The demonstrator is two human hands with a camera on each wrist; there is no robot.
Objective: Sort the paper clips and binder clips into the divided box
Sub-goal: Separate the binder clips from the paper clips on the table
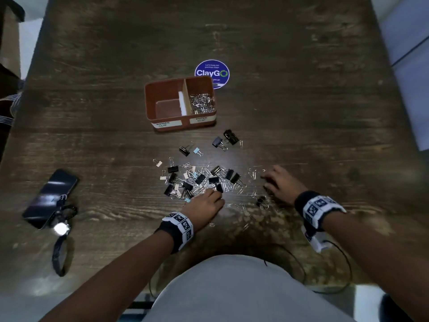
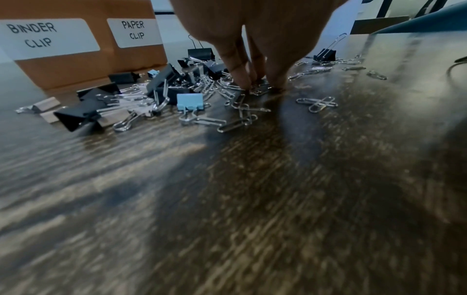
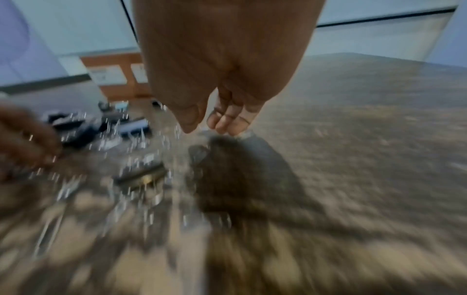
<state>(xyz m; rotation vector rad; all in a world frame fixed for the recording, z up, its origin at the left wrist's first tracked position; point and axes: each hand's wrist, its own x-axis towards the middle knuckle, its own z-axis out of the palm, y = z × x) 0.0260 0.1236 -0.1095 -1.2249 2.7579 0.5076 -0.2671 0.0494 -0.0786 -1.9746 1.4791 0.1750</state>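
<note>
Reading "BINDER CLIP" label (blk ink)

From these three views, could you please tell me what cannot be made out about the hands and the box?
- Left hand: its fingertips hide whether they pinch a paper clip, left wrist view.
- Right hand: motion blur hides any hold, right wrist view.
- Box: labels too small in the head view.
</note>
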